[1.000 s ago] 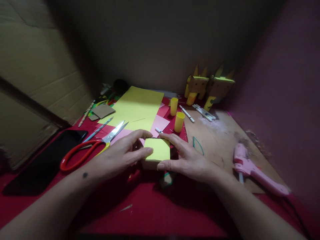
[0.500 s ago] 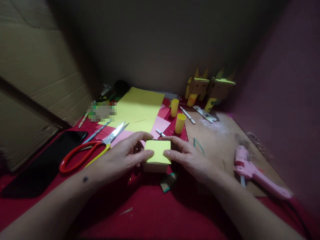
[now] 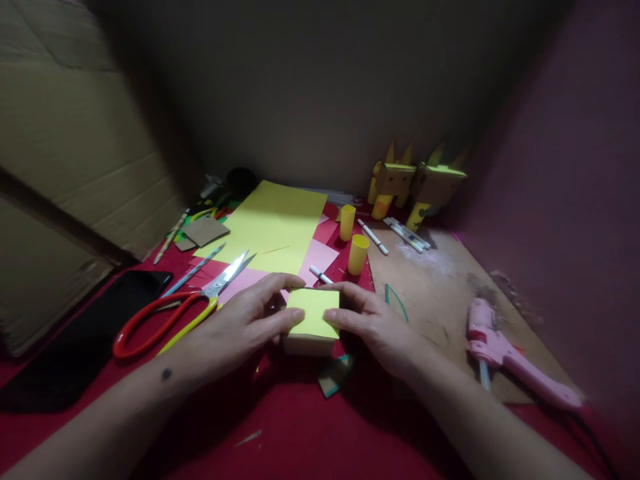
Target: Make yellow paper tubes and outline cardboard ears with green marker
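Note:
A small cardboard box [image 3: 311, 345] with a yellow paper top [image 3: 314, 305] sits between my two hands, above the red cloth. My left hand [image 3: 260, 313] grips its left side, thumb pressed on the yellow top and fingers behind. On the opposite side my right hand [image 3: 367, 320] holds it likewise, with its thumb on the top's right edge. Both hands' fingertips are partly hidden behind the box. Just below it lies a cardboard scrap [image 3: 335, 377] with green edging. Scissors [image 3: 175, 313] with red and yellow handles lie beside my left forearm.
Two yellow paper tubes [image 3: 358, 255] stand behind the box, near yellow paper [image 3: 277, 220] and several markers [image 3: 407, 235]. At the back right stand cardboard figures [image 3: 395, 179] with pointed ears. A pink glue gun [image 3: 500, 347] rests on cardboard at right; a black phone [image 3: 85, 340] lies left.
The whole scene sits slightly lower and further left in the view. Both hands keep the same hold on the box, thumbs still on its yellow top.

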Demonstrator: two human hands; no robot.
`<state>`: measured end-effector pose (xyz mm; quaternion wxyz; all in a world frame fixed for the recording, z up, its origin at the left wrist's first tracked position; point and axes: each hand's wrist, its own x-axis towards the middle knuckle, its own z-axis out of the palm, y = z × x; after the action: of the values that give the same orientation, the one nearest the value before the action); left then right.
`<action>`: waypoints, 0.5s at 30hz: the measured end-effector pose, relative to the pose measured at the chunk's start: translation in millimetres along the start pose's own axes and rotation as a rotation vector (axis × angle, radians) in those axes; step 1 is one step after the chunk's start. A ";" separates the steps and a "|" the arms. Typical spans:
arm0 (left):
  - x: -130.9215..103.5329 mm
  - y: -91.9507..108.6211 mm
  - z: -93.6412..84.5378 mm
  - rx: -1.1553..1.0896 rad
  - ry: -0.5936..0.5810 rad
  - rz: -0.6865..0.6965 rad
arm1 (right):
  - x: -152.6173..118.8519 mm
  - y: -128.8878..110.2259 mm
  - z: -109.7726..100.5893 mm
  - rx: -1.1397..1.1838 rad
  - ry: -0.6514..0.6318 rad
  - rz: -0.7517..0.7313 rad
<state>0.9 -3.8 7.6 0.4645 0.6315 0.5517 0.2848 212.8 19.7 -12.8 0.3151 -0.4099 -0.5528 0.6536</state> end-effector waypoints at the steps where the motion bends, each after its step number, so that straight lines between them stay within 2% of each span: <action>1: 0.2 -0.8 0.4 -0.001 0.009 0.010 | 0.6 0.4 0.3 0.013 0.004 0.006; 7: 1.3 -0.5 2.3 -0.068 0.048 -0.004 | 3.7 2.9 1.1 0.076 0.006 0.023; 15: 2.3 4.8 7.9 -0.213 0.178 -0.063 | 1.5 2.8 0.7 -0.032 -0.006 -0.022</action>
<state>10.3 -3.5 8.4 0.4867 0.5332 0.5770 0.3820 211.5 20.2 -15.8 0.3143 -0.4068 -0.5685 0.6423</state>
